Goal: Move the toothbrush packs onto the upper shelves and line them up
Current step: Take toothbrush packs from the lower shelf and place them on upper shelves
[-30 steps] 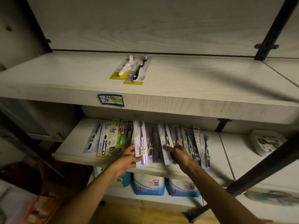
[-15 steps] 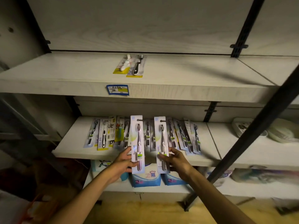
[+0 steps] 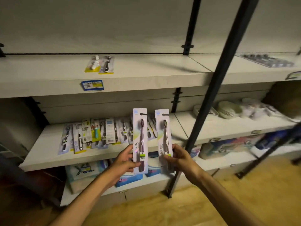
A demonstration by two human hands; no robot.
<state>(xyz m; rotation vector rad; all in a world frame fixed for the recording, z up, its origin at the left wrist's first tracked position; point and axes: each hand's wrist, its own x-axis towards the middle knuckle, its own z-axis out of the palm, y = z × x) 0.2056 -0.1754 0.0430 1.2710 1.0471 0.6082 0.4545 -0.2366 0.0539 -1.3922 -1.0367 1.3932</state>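
While left hand (image 3: 124,160) pinches one toothbrush pack (image 3: 140,141) upright, right hand (image 3: 180,156) another (image 3: 163,141).

Two bare forearms, no sleeves, left hand (image 3: 124,161), right hand (image 3: 180,159)

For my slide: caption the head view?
Each hand, left hand and right hand, holds one toothbrush pack upright before the shelves.
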